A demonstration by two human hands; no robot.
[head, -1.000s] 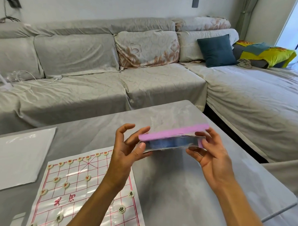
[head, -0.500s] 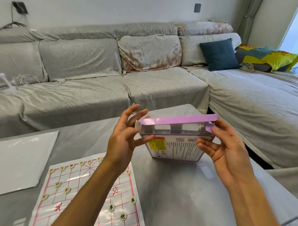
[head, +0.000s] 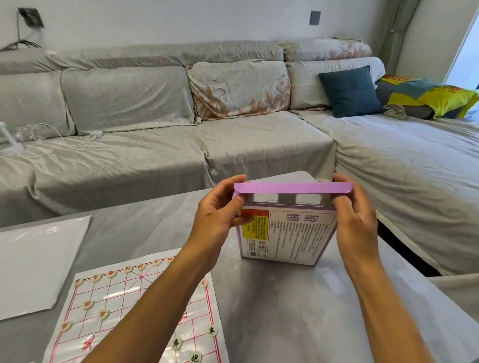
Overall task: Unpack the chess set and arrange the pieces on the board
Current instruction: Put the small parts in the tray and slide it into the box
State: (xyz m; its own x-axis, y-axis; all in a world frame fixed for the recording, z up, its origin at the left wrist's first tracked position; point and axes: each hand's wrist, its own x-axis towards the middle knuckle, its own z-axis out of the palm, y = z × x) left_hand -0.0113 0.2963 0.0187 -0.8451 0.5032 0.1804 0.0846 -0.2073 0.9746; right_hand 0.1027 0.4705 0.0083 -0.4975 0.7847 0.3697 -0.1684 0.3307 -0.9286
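Chess box (head: 288,233) stood upright on counter (head: 295,321), long axis left-right, purple flap (head: 293,188) up, print upside-down; left hand (head: 217,216) and right hand (head: 354,222) fingers pinched its ends.

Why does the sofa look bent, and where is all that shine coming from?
Head view: the wide-angle lens bows the sofa and wall lines. Daylight from the upper right washes that corner out; glare streaks the glossy chess board and the plastic sheet. The box print is fairly sharp.

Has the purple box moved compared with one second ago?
Yes. The purple box now stands upright, lower edge on the table; earlier it was flat, above it.
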